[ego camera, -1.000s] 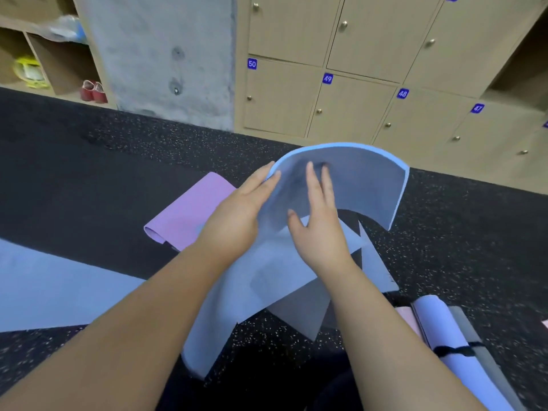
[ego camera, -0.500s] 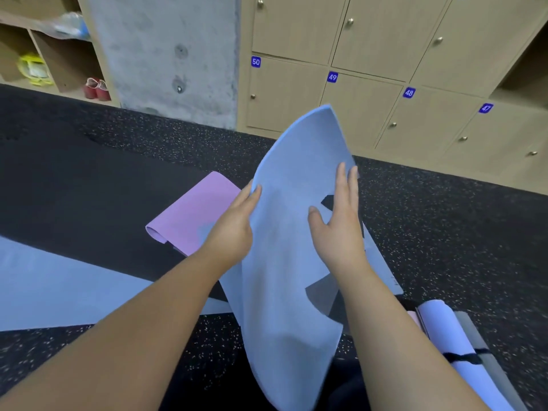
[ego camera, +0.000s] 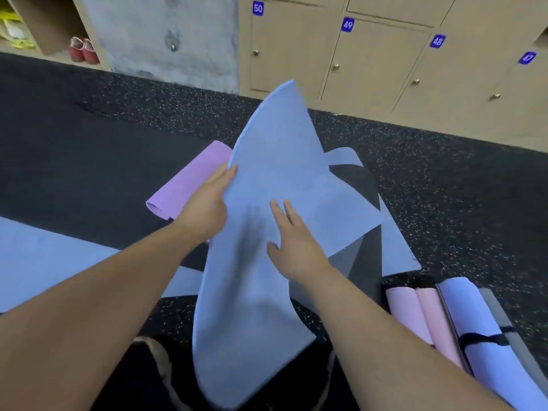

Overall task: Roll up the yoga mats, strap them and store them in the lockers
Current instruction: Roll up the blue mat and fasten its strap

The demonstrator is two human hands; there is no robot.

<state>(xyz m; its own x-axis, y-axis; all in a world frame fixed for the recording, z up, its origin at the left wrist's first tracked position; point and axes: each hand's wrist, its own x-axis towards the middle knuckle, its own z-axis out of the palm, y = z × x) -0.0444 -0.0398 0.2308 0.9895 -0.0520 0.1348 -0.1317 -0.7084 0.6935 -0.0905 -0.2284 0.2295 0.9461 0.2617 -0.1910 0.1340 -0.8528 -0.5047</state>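
My left hand pinches the thin blue foam yoga mat, lifted off the speckled floor; right hand rests flat, fingers apart. It is light and floppy, best gripped at both edges.

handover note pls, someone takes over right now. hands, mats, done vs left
Left hand: gripping the left edge of the blue mat, which stands lifted and curled off the floor.
Right hand: open, flat against the mat's face, fingers spread.
Purple mat: on the floor behind the left hand, partly folded or rolled, no strap visible.
Another pale blue mat: flat on the floor at left.
Done: rolled mats at right, one with a black strap.
Left: roll and strap the blue mat, then the others; lockers all shut.
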